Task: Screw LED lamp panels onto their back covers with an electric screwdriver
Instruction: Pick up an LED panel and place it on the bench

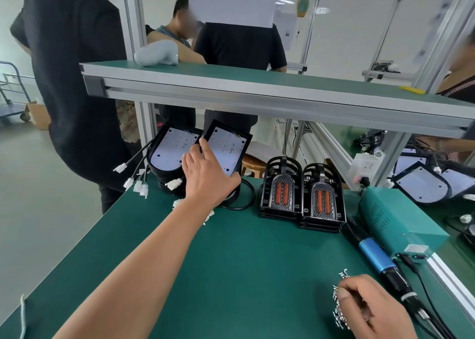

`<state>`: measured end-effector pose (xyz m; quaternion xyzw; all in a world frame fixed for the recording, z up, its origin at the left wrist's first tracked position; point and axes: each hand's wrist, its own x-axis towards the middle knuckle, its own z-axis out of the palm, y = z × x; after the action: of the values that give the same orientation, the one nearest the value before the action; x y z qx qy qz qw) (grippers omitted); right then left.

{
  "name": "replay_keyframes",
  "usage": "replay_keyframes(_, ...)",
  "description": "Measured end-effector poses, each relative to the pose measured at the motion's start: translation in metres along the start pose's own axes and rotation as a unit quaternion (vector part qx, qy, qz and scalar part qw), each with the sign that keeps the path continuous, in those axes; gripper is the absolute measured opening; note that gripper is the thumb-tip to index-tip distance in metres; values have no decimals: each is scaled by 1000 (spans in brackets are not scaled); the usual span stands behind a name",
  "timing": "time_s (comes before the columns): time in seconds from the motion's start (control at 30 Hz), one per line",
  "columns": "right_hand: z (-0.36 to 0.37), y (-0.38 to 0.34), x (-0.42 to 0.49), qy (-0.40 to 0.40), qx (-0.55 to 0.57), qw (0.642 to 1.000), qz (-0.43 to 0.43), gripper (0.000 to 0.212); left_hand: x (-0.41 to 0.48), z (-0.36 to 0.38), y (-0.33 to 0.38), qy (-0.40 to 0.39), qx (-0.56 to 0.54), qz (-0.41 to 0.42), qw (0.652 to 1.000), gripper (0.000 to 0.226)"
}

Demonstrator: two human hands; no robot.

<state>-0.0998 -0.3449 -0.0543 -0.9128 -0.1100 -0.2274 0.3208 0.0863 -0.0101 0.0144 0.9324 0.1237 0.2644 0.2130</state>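
Two stacks of LED lamp panels in black back covers stand at the far left of the green table. My left hand (205, 174) grips the tilted top unit of the right stack (226, 151), thumb on its left edge. The left stack (169, 151) trails black cables with white connectors. My right hand (370, 310) rests at the near right over a pile of small silver screws (339, 310), fingers curled on some of them. The blue electric screwdriver (375, 256) lies on the table just right of that hand.
Two stacks of black frames with orange lenses (300, 194) stand mid-table. A teal power box (395, 220) sits at the right edge, with more panels (421, 184) beyond. A shelf (257, 89) overhangs the table's back. People stand behind the bench and at left.
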Motion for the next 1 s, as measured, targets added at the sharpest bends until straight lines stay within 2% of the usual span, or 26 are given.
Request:
replay_keyframes(0.2,1,13,-2,8,12,1000,-5,39,-48,-42,-6,32,-156,60,985,121)
replay_keyframes(0.33,0,18,-3,15,28,999,-4,35,-106,-74,-28,-30,-246,102,963,123)
replay_keyframes(0.53,1,23,-5,16,42,999,-6,27,-192,-88,-67,-184,-194,228,936,129)
replay_keyframes(0.77,3,29,-6,2,25,1000,-12,24,-227,-78,-70,-332,-123,265,897,121)
replay_keyframes(1.0,4,25,-7,16,6,1000,-5,21,-221,-75,-64,-366,-148,290,872,118)
